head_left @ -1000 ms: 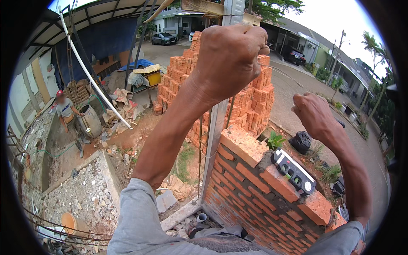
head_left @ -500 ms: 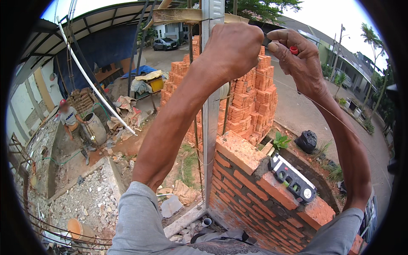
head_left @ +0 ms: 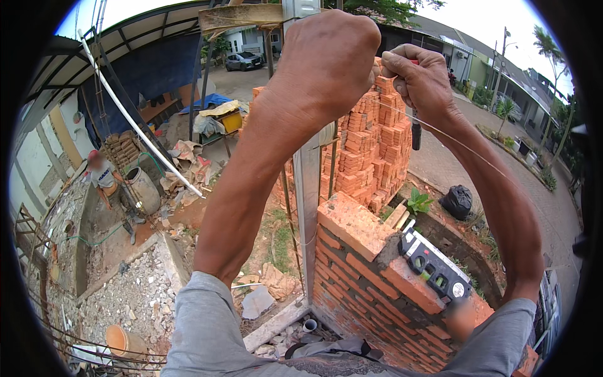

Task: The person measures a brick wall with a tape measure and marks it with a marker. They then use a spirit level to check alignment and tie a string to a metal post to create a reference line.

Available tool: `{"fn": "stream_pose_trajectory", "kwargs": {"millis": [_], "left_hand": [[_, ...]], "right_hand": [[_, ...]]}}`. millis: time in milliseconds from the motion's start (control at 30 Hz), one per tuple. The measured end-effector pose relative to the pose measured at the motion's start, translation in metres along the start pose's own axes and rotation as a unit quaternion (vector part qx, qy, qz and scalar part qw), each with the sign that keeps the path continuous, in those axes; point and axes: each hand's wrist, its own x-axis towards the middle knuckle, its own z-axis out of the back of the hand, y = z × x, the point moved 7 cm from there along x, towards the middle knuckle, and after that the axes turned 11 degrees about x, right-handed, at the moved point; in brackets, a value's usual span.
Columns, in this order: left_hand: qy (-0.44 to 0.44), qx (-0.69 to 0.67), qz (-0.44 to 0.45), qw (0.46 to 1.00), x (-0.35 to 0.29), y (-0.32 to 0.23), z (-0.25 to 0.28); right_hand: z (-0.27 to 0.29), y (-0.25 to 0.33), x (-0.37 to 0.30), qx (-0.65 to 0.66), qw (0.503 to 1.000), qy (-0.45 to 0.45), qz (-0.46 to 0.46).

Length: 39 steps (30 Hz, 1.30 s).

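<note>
Raised in front of me, my left hand [head_left: 336, 60] is closed in a fist beside the upright metal post [head_left: 308, 207]; its fingertips are hidden. Close to its right, my right hand [head_left: 424, 78] pinches with thumb and forefinger. A slim red-and-black tool [head_left: 416, 133] is gripped in that hand, its dark end hanging below the palm. A thin string [head_left: 468, 127] stretches from near the right hand along my right forearm. Below, a black-and-white spirit level [head_left: 433, 264] lies on the brick wall [head_left: 370, 283]. Pale line is wound round the post [head_left: 328, 133].
A wooden piece [head_left: 242, 17] crosses the post's top. Behind stands a tall brick stack [head_left: 364, 144]. A person [head_left: 107, 182] stands at left near a drum [head_left: 143, 190]. Rubble [head_left: 135, 295] and an orange bucket [head_left: 120, 339] lie lower left; a black bag [head_left: 456, 202] sits right.
Both hands have moved slightly left; the right has come closer to the left and turned, so the tool's black end now shows. The level and wall stay put.
</note>
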Motion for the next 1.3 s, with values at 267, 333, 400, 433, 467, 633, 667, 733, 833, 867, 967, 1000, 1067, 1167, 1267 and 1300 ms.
{"fn": "stream_pose_trajectory", "kwargs": {"millis": [267,333,400,433,467,633,667,733,833,867,967,1000,1067,1167,1267,1300], "left_hand": [[-0.262,-0.173,0.252,0.915,-0.081,0.057,0.039],[-0.277,-0.191,0.297,0.894,-0.098,0.063,0.031],[-0.23,-0.213,0.33,0.891,-0.11,0.062,0.017],[-0.205,-0.221,0.345,0.889,-0.114,0.062,0.009],[-0.182,-0.225,0.348,0.892,-0.116,0.061,0.004],[-0.146,-0.277,0.362,0.878,-0.124,0.056,-0.014],[-0.149,-0.282,0.362,0.876,-0.124,0.056,-0.015],[-0.152,-0.286,0.359,0.875,-0.124,0.056,-0.017],[-0.153,-0.283,0.358,0.877,-0.125,0.056,-0.018],[-0.153,-0.286,0.358,0.876,-0.126,0.056,-0.019],[-0.153,-0.289,0.361,0.873,-0.126,0.057,-0.02],[-0.152,-0.289,0.362,0.873,-0.126,0.057,-0.02],[-0.15,-0.286,0.366,0.873,-0.127,0.056,-0.02],[-0.15,-0.284,0.368,0.873,-0.127,0.055,-0.02],[-0.147,-0.288,0.375,0.869,-0.127,0.055,-0.021],[-0.147,-0.29,0.378,0.867,-0.127,0.056,-0.022]], "right_hand": [[-0.014,-0.044,0.02,0.01,0.994,-0.029,-0.1],[-0.02,-0.05,0.025,0.018,0.993,-0.02,-0.113],[-0.026,-0.056,0.03,0.05,0.991,-0.014,-0.12],[-0.028,-0.058,0.032,0.05,0.991,-0.011,-0.126],[-0.032,-0.061,0.034,0.054,0.99,-0.005,-0.129],[-0.04,-0.075,0.037,0.134,0.977,0.008,-0.163],[-0.041,-0.078,0.037,0.15,0.973,0.015,-0.174],[-0.041,-0.082,0.036,0.185,0.963,0.018,-0.197],[-0.042,-0.087,0.033,0.22,0.952,0.007,-0.211],[-0.042,-0.086,0.033,0.218,0.955,-0.001,-0.201],[-0.043,-0.084,0.033,0.212,0.962,-0.005,-0.173],[-0.043,-0.083,0.033,0.211,0.964,-0.003,-0.165],[-0.045,-0.081,0.033,0.2,0.967,-0.001,-0.155],[-0.045,-0.08,0.032,0.184,0.973,-0.026,-0.137],[-0.046,-0.078,0.03,0.181,0.974,-0.038,-0.128],[-0.046,-0.078,0.03,0.184,0.974,-0.041,-0.127]]}}
